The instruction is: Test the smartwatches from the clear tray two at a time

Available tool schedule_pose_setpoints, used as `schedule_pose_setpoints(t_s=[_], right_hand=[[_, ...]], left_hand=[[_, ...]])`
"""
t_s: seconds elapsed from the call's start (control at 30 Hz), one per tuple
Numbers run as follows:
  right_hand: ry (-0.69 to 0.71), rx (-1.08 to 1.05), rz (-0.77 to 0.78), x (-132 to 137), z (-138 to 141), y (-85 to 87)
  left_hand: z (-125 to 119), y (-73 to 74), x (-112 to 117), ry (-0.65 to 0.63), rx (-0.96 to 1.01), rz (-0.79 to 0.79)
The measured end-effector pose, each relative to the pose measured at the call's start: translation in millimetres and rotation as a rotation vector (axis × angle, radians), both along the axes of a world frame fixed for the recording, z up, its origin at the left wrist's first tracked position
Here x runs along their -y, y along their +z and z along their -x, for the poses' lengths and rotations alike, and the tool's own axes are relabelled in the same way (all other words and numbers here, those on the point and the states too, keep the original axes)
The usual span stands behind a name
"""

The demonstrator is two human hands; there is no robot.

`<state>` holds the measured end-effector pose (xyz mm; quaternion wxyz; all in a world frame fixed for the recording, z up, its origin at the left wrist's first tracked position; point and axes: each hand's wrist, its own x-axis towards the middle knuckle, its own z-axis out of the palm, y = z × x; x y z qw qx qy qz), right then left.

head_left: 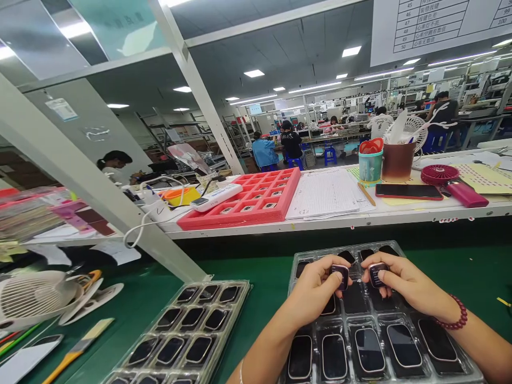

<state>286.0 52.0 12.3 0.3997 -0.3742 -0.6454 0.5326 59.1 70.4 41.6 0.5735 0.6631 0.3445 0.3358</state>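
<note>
My left hand point(316, 290) is closed around a smartwatch body point(339, 278), its thumb resting on the dark screen. In my right hand point(404, 277) is a second smartwatch body point(375, 275) with small text lit on its display, the thumb at its edge. Both hands hover over a clear plastic tray point(314, 328) that holds several square watch bodies in separate pockets, such as a watch point(369, 349) at the front. Parts of the tray's middle are hidden by my hands and forearms.
To the left lies another clear tray point(236, 325) of watches on the green mat. A brush point(80, 349) and a white fan point(36, 298) are farther left. On the shelf stand a red foam tray point(276, 205), papers point(330, 192), a phone point(408, 192), a cup point(370, 166) and a magenta handheld fan point(466, 193).
</note>
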Motion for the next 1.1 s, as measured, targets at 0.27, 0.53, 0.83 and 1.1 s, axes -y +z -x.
schedule_pose_setpoints(t_s=[0.27,0.53,0.83,1.1], right_hand=[[0.013,0.006,0.004,0.1,0.5,1.3],[0.019,0.011,0.005,0.0,1.1,2.2],[0.023,-0.005,0.01,2.3,1.1,1.6],[0.056,0.014,0.003,6.4,2.6,2.8]], left_hand=[[0.2,1.4,0.3,0.0,-0.013,-0.004],[-0.2,1.6,-0.1,0.006,-0.021,0.0],[-0.6,0.8,0.3,0.031,-0.017,-0.015],[1.1,-1.8,-0.6,0.042,0.031,-0.047]])
